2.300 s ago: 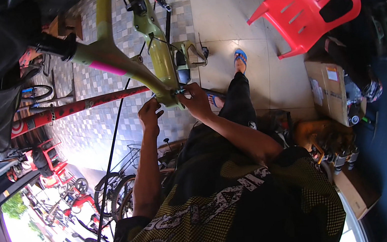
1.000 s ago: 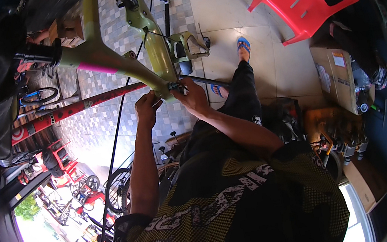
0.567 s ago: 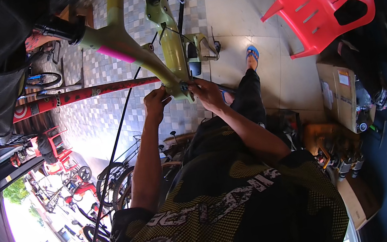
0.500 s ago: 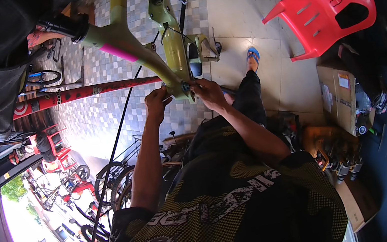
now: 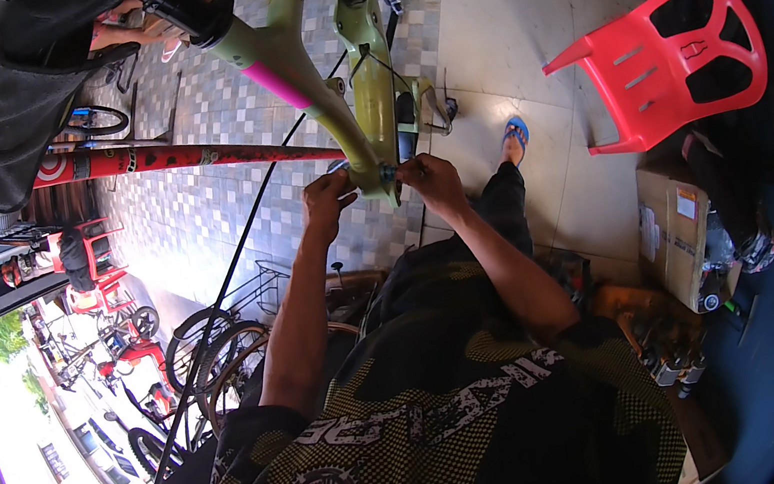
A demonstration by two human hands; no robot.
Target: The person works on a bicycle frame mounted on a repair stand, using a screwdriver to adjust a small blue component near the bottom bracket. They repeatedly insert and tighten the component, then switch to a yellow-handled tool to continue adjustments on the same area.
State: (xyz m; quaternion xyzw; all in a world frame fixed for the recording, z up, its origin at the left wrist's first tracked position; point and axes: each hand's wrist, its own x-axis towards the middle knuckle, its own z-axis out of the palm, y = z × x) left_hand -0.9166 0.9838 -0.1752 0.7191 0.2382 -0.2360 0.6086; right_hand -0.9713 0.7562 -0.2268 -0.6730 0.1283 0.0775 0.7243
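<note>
Grey tiles (image 5: pixel 201 221) cover the floor of a bike shop, and an olive-green bike frame (image 5: pixel 364 94) is held up above them. Every place below is told from this frame. Its lower end, where the tubes meet, is gripped from both sides. The left hand (image 5: pixel 328 199) is curled onto the left side of that end, and the right hand (image 5: pixel 428 180) is curled onto the right side. Both hands are closed, but it cannot be told if a small part or tool is pinched inside them. A pink band (image 5: pixel 273 86) is seen on the slanted tube, up and to the left. A red tube (image 5: pixel 181 156) is laid across behind the frame, to its left. A black cable (image 5: pixel 237 256) is hung down from the frame to the lower left. A red plastic chair (image 5: pixel 673 65) is seen to the right, and a cardboard box (image 5: pixel 671 232) lower right. A foot in a blue sandal (image 5: pixel 514 133) is set on the floor just right of the frame.

The job is likely best done if the frame is kept steady, if both sides are held evenly, and if fingers are kept out of tight gaps
</note>
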